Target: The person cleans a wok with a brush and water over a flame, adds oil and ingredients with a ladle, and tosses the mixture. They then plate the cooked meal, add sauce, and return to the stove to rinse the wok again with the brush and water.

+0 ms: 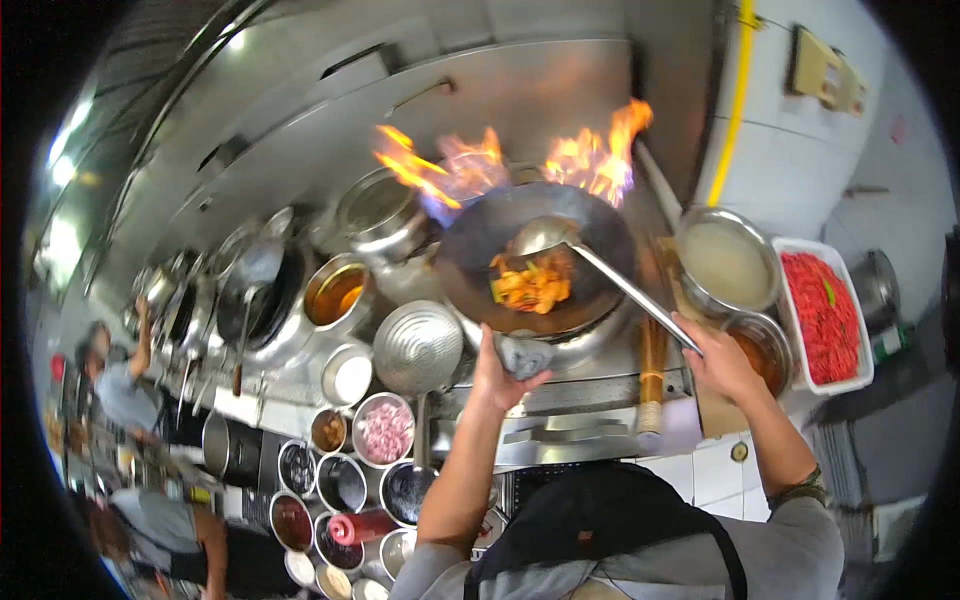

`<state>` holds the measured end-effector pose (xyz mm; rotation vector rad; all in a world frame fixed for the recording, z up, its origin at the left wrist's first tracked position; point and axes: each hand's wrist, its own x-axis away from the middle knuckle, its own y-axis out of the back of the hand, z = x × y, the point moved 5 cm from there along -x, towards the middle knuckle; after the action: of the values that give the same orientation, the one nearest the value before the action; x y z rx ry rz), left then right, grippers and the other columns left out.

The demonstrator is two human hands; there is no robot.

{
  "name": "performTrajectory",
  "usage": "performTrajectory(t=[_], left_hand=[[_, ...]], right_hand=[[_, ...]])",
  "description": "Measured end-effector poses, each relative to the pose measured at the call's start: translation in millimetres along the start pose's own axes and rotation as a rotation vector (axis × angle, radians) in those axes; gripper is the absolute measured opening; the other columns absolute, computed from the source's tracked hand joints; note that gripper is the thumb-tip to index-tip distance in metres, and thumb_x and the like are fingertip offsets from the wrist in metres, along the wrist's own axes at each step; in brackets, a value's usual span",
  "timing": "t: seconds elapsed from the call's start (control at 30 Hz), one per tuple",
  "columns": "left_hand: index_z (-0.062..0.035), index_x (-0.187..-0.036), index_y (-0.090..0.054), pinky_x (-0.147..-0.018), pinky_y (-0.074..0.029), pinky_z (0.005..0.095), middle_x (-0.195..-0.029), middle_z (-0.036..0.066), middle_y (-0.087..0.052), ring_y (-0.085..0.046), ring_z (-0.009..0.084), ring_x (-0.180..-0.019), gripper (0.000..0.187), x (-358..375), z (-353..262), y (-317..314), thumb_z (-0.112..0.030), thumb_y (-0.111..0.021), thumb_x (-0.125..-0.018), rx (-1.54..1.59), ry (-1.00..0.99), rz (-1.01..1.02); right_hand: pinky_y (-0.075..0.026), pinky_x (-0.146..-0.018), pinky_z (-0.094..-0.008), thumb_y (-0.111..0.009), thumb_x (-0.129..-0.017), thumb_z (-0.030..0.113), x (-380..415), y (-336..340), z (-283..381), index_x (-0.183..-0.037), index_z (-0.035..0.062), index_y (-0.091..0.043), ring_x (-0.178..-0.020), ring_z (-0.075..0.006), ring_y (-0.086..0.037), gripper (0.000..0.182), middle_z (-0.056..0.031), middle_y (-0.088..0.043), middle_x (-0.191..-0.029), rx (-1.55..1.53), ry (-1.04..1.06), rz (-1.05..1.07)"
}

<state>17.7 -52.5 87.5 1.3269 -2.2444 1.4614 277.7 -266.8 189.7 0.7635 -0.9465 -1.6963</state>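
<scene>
the wok (610,245) is set mid-frame over the burner, tipped a bit it seems, so the orange-coated food (530,290) gets pooled low while flames (595,165) are thrown up behind. the white tray (866,345) of chopped red stuff is parked at right, probably for easy reach. the ladle (541,236) is gripped far up its handle by the right hand (718,358), fingers closed round it, likely to be kept off the heat. the grey cloth (527,357) is pinched at the wok's near edge by the left hand (500,380), fingers half curled, presumably as a heat pad. a small orange patch (585,537) is seen on the apron (640,510), but no writing can be read.
</scene>
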Motion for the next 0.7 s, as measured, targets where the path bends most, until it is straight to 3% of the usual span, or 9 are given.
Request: performTrajectory(t=[0.03,0.07,0.17,0.27,0.43,0.5,0.57,0.6,0.7], left_hand=[[-0.0194,-0.148,-0.032,-0.096,-0.046,0.0652,-0.148,0.017,-0.038,-0.044,0.0413,-0.128,0.079,11,-6,-23,-0.062,-0.062,-0.089,-0.041,-0.010,-0.202],[-0.0175,-0.146,-0.032,-0.098,-0.044,0.0664,-0.146,0.018,-0.039,-0.045,0.0424,-0.126,0.075,-5,-6,-20,-0.047,-0.069,-0.088,-0.114,0.001,-0.155],[-0.0152,-0.135,-0.043,-0.100,-0.043,0.0645,-0.136,0.015,-0.049,-0.050,0.0394,-0.122,0.055,-50,8,6,-0.036,-0.063,-0.088,-0.247,0.061,0.000],[-0.0128,-0.125,-0.055,-0.102,-0.042,0.0626,-0.126,0.012,-0.059,-0.054,0.0364,-0.119,0.038,-94,22,57,-0.024,-0.057,-0.088,-0.311,0.076,0.182],[-0.0117,-0.119,-0.056,-0.101,-0.042,0.0601,-0.122,0.012,-0.060,-0.054,0.0343,-0.118,0.034,-24,34,8,-0.023,-0.056,-0.087,-0.140,0.145,0.245],[-0.0116,-0.117,-0.056,-0.100,-0.042,0.0609,-0.120,0.013,-0.060,-0.055,0.0341,-0.116,0.032,-9,33,2,-0.022,-0.057,-0.087,-0.237,-0.051,0.264],[-0.0105,-0.117,-0.055,-0.099,-0.044,0.0597,-0.118,0.013,-0.061,-0.057,0.0338,-0.113,0.030,-4,40,-18,-0.020,-0.056,-0.089,-0.257,-0.149,0.059],[-0.0095,-0.116,-0.056,-0.098,-0.046,0.0579,-0.118,0.013,-0.061,-0.058,0.0337,-0.110,0.028,-17,50,-4,-0.019,-0.056,-0.090,-0.065,-0.037,-0.109],[-0.0068,-0.113,-0.055,-0.090,-0.053,0.0515,-0.111,0.012,-0.061,-0.062,0.0322,-0.101,0.024,48,77,8,-0.017,-0.053,-0.091,-0.255,-0.042,-0.257]], right_hand=[[-0.051,-0.081,-0.0506,-0.062,-0.087,0.010,5,9,-4,-0.145,0.0194,-0.046,-0.093,-0.0425,-0.064,0.061,-0.0220,-0.067,-0.102,-0.020,-0.047,0.039],[-0.051,-0.080,-0.0506,-0.062,-0.087,0.011,18,20,-11,-0.146,0.0211,-0.046,-0.092,-0.0423,-0.064,0.062,-0.0210,-0.067,-0.102,-0.042,-0.114,0.059],[-0.052,-0.081,-0.0469,-0.064,-0.086,0.011,29,17,-29,-0.143,0.0183,-0.050,-0.092,-0.0407,-0.065,0.059,-0.0209,-0.067,-0.111,0.019,0.070,-0.053],[-0.051,-0.088,-0.0454,-0.066,-0.086,0.011,38,35,-34,-0.143,0.0172,-0.050,-0.102,-0.0393,-0.064,0.060,-0.0194,-0.066,-0.119,-0.038,0.058,0.080],[-0.049,-0.095,-0.0437,-0.067,-0.086,0.012,36,67,-47,-0.142,0.0135,-0.051,-0.110,-0.0355,-0.063,0.058,-0.0194,-0.064,-0.124,-0.087,0.144,0.232],[-0.049,-0.092,-0.0449,-0.066,-0.086,0.011,8,54,-43,-0.142,0.0164,-0.051,-0.106,-0.0385,-0.063,0.058,-0.0200,-0.065,-0.120,-0.002,0.162,0.254],[-0.049,-0.091,-0.0464,-0.065,-0.087,0.011,-17,40,-29,-0.142,0.0195,-0.050,-0.104,-0.0393,-0.063,0.059,-0.0199,-0.066,-0.117,0.077,0.025,0.292],[-0.049,-0.090,-0.0471,-0.065,-0.087,0.010,-26,39,-23,-0.143,0.0211,-0.050,-0.103,-0.0397,-0.062,0.059,-0.0198,-0.066,-0.115,0.127,-0.044,0.296],[-0.050,-0.088,-0.0463,-0.065,-0.085,0.008,-12,37,-14,-0.142,0.0231,-0.051,-0.100,-0.0389,-0.064,0.061,-0.0192,-0.067,-0.113,0.202,0.016,0.145]])
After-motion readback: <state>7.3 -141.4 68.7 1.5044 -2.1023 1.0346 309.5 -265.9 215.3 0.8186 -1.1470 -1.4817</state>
